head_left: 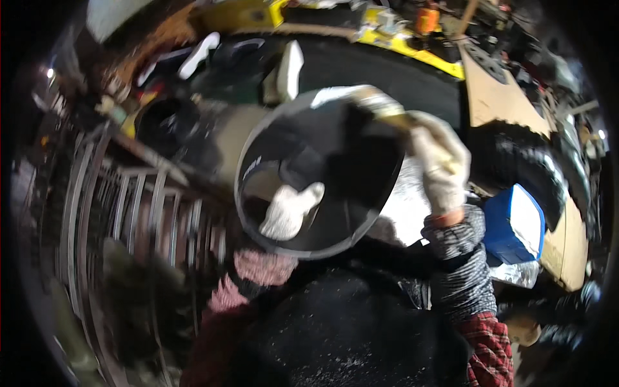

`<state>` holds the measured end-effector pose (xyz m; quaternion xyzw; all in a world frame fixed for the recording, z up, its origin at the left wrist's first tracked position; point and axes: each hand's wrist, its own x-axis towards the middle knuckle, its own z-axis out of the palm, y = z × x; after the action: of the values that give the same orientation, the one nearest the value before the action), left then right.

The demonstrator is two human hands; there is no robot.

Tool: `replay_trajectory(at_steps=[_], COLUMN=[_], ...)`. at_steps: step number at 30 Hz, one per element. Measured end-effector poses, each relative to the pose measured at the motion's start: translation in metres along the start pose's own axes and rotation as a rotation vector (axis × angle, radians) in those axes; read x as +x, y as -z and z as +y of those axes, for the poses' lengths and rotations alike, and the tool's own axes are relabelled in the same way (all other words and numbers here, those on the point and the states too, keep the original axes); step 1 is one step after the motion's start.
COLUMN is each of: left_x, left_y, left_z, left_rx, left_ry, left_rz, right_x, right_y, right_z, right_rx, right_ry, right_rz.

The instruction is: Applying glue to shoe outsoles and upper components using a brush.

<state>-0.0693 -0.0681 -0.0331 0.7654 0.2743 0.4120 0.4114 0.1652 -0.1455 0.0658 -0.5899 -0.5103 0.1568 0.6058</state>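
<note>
A wide black cylinder [361, 168], open toward me with a pale thin rim, is held up in front of my chest. My right hand [442, 158], in a whitish work glove, grips its rim at the upper right. The right fingers curl over the edge and look blurred. My left hand [284, 213], also in a pale glove, shows within the cylinder's opening at the lower left, its thumb sticking out against the dark wall. It seems closed on the cylinder's far edge, with part of the fingers hidden. Near this hand, light ground shows through the far opening.
Metal racks with upright bars [122, 213] stand at the left. A blue box [516, 222] and a knobby black tyre [516, 164] lie at the right, beside tan boards [506, 97]. A black surface edged by a yellow frame [412, 51] stretches across the back, and an orange container [427, 20] stands there.
</note>
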Motion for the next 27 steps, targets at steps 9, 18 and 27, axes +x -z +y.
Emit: replay_trajectory(at_steps=[9, 18, 27], left_x=[-0.004, 0.002, -0.011], left_y=[0.002, -0.045, -0.074], left_z=[-0.009, 0.044, 0.020], left_rx=[0.035, -1.101, -1.151], left_ry=[0.059, 0.584, 0.364], left_rz=[0.135, 0.099, -0.090], right_x=[-0.079, -0.039, -0.043], right_y=[0.046, -0.013, -0.012], right_z=[0.029, -0.030, -0.041], right_rx=[-0.053, 0.201, 0.092], right_ry=[-0.081, 0.192, 0.224], right_rz=[0.079, -0.347, -0.121])
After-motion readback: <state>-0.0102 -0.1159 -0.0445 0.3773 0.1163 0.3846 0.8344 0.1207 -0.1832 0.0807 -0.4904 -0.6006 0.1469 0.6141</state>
